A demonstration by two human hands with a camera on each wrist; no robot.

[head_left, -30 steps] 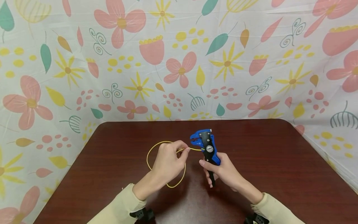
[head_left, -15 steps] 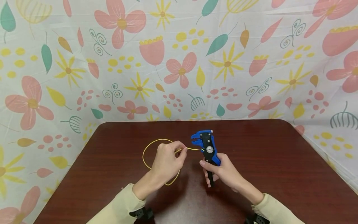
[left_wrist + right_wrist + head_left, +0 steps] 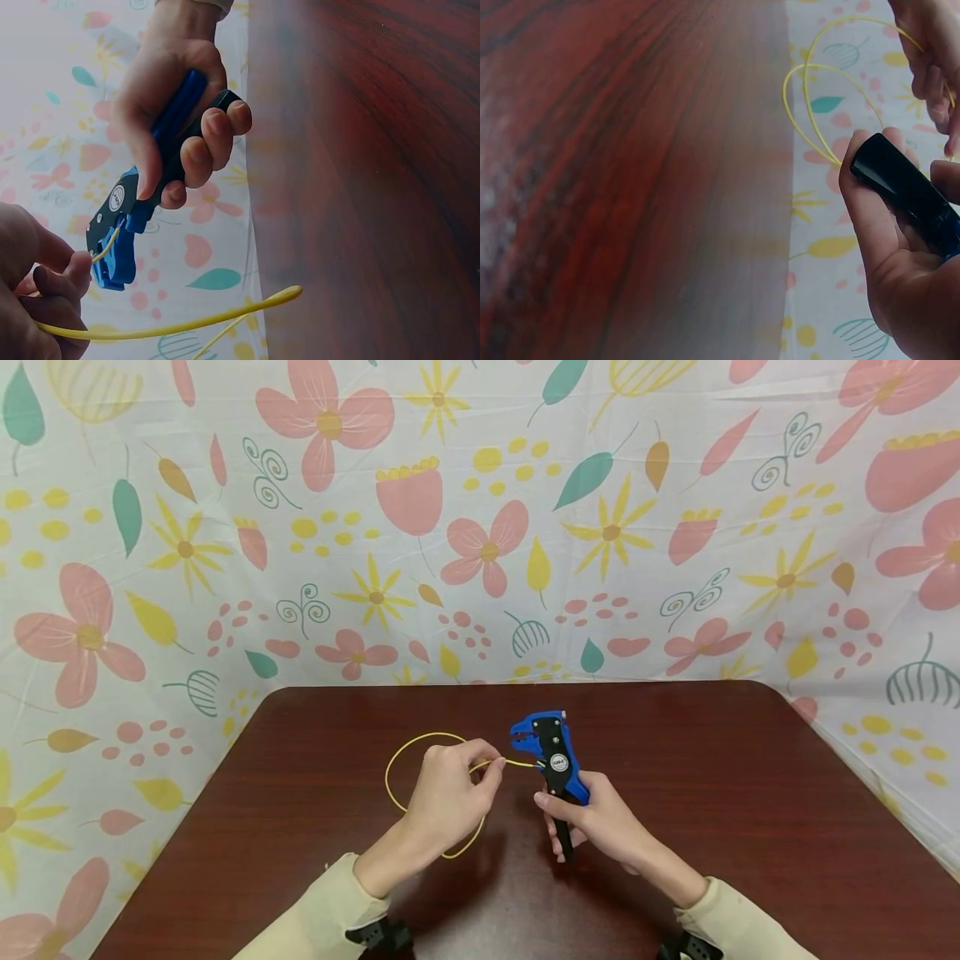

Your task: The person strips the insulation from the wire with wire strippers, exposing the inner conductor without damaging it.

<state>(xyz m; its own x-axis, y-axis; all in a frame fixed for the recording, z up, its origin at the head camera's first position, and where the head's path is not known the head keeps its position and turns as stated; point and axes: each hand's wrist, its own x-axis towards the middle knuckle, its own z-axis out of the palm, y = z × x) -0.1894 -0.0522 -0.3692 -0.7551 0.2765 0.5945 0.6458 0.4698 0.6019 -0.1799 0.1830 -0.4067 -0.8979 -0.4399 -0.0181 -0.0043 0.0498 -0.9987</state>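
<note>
My left hand (image 3: 448, 793) pinches a thin yellow wire (image 3: 438, 733) between thumb and forefinger. The wire loops round behind that hand, and a short length points right. Its tip meets the side of a blue and black wire stripper (image 3: 557, 742), just below the blue jaws. My right hand (image 3: 611, 827) grips the stripper by its handles, thumb across the front, jaws facing left. In the left wrist view, the wire stripper (image 3: 118, 199) shows its handles a little apart, fingers curled round the black one. The right wrist view shows the black handle's end (image 3: 900, 180) in the palm.
A dark reddish-brown table (image 3: 337, 718) lies below both hands. Behind it hangs a white cloth (image 3: 480, 635) printed with flowers and leaves. Black straps (image 3: 378, 935) circle both wrists near the light sleeves (image 3: 322, 910).
The wire's tip drew slightly left from the stripper, then came back against its side. The wire loop has shifted left, and the stripper has tipped slightly left. Both grips stay the same.
</note>
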